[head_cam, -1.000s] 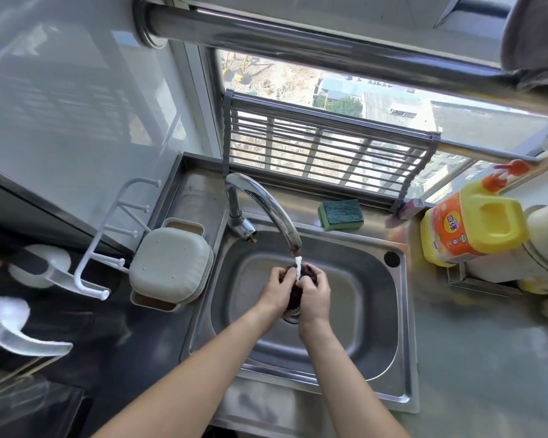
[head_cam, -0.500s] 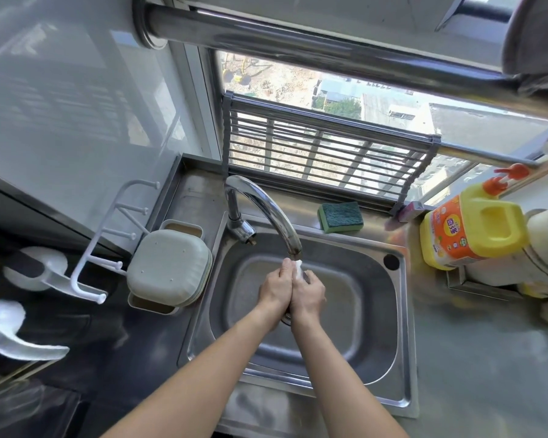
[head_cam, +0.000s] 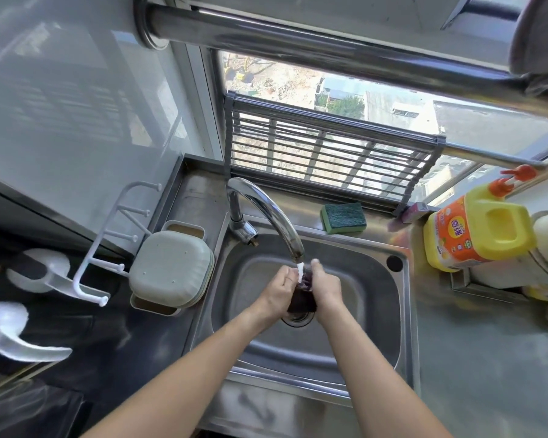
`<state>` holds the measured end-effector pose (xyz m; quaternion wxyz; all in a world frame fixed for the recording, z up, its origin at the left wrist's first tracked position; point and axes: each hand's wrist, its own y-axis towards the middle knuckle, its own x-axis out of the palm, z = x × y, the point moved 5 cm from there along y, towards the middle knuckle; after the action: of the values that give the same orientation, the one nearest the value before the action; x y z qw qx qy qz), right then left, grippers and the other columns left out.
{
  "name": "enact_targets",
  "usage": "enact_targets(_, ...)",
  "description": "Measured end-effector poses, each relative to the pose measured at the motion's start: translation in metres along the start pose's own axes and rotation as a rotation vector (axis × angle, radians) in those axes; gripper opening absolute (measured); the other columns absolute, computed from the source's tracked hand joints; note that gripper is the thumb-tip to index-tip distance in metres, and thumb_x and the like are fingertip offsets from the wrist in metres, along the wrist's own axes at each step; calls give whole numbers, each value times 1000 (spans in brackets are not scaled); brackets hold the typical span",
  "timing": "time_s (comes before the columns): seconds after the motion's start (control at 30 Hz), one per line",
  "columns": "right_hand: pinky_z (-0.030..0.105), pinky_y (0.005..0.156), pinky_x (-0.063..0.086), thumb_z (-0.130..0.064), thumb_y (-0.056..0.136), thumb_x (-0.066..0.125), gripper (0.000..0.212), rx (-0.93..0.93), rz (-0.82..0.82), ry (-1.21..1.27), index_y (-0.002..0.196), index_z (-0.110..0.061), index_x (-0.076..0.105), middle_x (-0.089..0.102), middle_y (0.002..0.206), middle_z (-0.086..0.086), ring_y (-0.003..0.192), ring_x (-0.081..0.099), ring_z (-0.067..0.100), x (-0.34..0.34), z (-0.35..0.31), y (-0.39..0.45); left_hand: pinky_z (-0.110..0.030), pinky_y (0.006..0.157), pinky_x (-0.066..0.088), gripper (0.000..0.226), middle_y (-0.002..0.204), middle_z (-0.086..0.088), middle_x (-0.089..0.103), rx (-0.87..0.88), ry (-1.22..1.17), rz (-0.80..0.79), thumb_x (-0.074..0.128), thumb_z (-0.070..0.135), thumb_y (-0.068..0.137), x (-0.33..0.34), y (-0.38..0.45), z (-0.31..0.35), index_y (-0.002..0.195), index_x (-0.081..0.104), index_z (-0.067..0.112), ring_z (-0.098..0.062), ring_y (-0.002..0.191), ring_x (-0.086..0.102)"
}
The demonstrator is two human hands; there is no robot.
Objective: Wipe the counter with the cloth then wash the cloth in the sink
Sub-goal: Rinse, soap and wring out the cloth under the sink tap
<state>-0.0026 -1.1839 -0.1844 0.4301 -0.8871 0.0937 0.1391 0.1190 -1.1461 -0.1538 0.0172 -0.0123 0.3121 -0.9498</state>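
Note:
A dark cloth is bunched between my two hands over the drain of the steel sink. My left hand grips its left side and my right hand grips its right side. Water runs from the curved chrome faucet onto the top of the cloth. Most of the cloth is hidden by my fingers. The steel counter stretches to the right of the sink.
A green sponge lies behind the sink. A yellow and orange detergent jug stands at the right. A pale lidded box and a white hook rack sit to the left. A folding rack leans against the window.
My hands were pressed together under the tap half a second ago; now they have parted a little and dropped, and the dark cloth shows between them again.

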Motion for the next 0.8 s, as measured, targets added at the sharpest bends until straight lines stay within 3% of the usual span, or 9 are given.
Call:
enact_targets(0.07, 45, 85, 59, -50, 96, 57, 41, 111, -98, 249, 93, -11, 71, 75, 95, 13, 89, 71, 32, -7, 5, 1, -29, 50, 51, 22, 97, -8, 61, -59, -154, -23, 41, 26, 107, -11, 1, -4, 116, 51, 9, -17, 77, 60)
enact_targets(0.17, 40, 79, 59, -35, 93, 69, 29, -53, -259, 341, 111, -12, 69, 75, 108, 13, 101, 71, 32, -3, 9, -7, -30, 61, 59, 17, 120, -17, 60, -136, -268, 14, 50, 14, 102, -24, 9, -9, 118, 54, 15, -25, 97, 61)
enact_targets(0.27, 42, 92, 56, -20, 74, 83, 48, -246, -262, 305, 119, -10, 66, 74, 114, 15, 105, 70, 29, 5, 19, -17, -41, 76, 59, 29, 111, -13, 60, -149, -235, 94, 50, -7, 93, -23, 10, -8, 106, 55, 19, -20, 90, 61)
enact_targets(0.4, 51, 99, 50, -18, 81, 76, 47, -86, -314, 705, 123, 0, 64, 69, 119, 26, 103, 65, 36, 20, 24, -17, -40, 77, 55, 34, 95, -5, 66, -181, -430, 219, 43, -9, 92, -17, 3, -8, 105, 57, 20, -21, 82, 61)
enact_targets(0.5, 45, 91, 54, -21, 77, 80, 34, -196, -158, 384, 108, -13, 68, 73, 108, 17, 99, 66, 30, 15, 21, -22, -50, 86, 57, 25, 98, -10, 70, -216, -476, 214, 46, 9, 90, -13, 5, -14, 105, 62, 21, -29, 89, 65)
enact_targets(0.57, 40, 91, 55, -23, 79, 81, 34, -368, 77, 146, 109, -22, 65, 71, 105, 5, 95, 67, 20, 2, 17, -27, -55, 92, 55, 16, 101, -8, 71, -167, -304, 252, 53, 32, 85, -15, 10, -20, 97, 62, 28, -31, 97, 67)
enact_targets(0.63, 33, 93, 51, -30, 82, 80, 36, -472, 263, 37, 115, -26, 65, 65, 107, 0, 90, 62, 5, -7, 12, -34, -53, 91, 55, 12, 99, -5, 70, -91, -114, 280, 57, 39, 91, -15, 13, -24, 95, 56, 28, -30, 99, 67)
enact_targets(0.73, 28, 91, 50, -59, 81, 74, 40, -435, 24, -21, 110, -31, 67, 63, 105, -2, 89, 60, -9, 16, 18, -40, -53, 91, 55, 17, 99, -7, 68, -83, -126, 278, 46, 37, 103, -10, 10, -18, 102, 51, 21, -30, 99, 67)
enact_targets(0.8, 41, 87, 56, -79, 68, 69, 58, -347, -15, 30, 97, -29, 63, 70, 92, -5, 86, 67, 6, 25, 25, -38, -46, 94, 54, 33, 99, -6, 70, -161, -219, 266, 37, 43, 106, -5, 8, -18, 108, 58, 16, -26, 97, 68)
